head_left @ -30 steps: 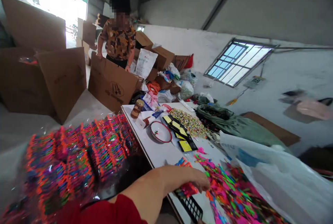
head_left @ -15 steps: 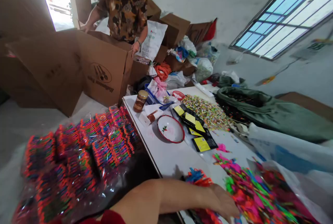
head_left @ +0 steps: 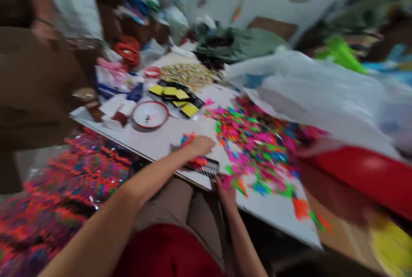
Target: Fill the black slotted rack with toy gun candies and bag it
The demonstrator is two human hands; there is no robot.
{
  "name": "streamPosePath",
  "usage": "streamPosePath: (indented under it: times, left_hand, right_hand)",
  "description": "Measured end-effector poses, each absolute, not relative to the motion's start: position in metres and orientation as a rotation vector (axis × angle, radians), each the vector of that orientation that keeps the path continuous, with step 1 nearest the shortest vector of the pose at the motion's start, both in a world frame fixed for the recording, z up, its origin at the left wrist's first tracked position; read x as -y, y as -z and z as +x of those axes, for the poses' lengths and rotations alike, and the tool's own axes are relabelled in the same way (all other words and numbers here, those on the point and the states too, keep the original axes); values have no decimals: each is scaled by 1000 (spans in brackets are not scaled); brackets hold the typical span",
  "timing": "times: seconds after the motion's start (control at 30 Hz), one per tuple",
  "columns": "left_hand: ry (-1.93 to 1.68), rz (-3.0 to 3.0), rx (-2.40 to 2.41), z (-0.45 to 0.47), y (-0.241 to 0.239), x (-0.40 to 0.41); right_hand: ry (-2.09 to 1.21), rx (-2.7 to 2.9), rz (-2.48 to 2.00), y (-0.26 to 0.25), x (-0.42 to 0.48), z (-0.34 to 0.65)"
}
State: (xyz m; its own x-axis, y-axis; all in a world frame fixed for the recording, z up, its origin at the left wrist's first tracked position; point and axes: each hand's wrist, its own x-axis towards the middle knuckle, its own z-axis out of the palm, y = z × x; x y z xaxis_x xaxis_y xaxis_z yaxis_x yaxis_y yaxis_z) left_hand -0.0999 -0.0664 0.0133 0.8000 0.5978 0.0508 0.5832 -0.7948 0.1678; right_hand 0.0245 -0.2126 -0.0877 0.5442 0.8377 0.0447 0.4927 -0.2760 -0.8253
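A black strip with rows of holes or slots (head_left: 210,168) lies at the table's near edge, its left part covered by small orange, blue and pink pieces (head_left: 196,161). My left hand (head_left: 202,145) is over these pieces, knuckles up, its fingers blurred and partly hidden. At the strip's right end is my right hand (head_left: 225,191), fingertips by its corner and beside a bright pink piece; blur hides whether they grip anything. Just beyond and right of both hands spreads a loose heap of small pink, green, orange and blue pieces (head_left: 254,140).
On the white table (head_left: 144,140) are a red-rimmed bowl (head_left: 150,115), black-and-yellow packets (head_left: 175,97) and a pile of tiny pale pieces (head_left: 186,75). White plastic sheeting (head_left: 315,88) covers the right. Bagged colourful goods (head_left: 80,170) lie at left, near another person's hand (head_left: 45,32).
My view has swung right and down, so the window has moved up and both hands now show. My left hand has drawn back from the heap's edge to the pieces on the strip.
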Motion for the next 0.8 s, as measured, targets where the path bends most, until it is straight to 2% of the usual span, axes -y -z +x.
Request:
streamPosePath:
  times: [0.13, 0.33, 0.53, 0.8]
  left_hand:
    - [-27, 2846, -800, -80, 19, 46]
    - [-143, 2850, -773, -80, 0, 38]
    - [155, 2838, -886, -67, 9, 40]
    - [146, 2763, -824, -72, 6, 42]
  right_hand:
    - [-733, 857, -1842, 127, 222, 44]
    - [-862, 870, -1542, 126, 194, 47]
    - [-726, 1182, -1600, 125, 141, 36]
    - [-637, 1541, -1704, 141, 129, 43]
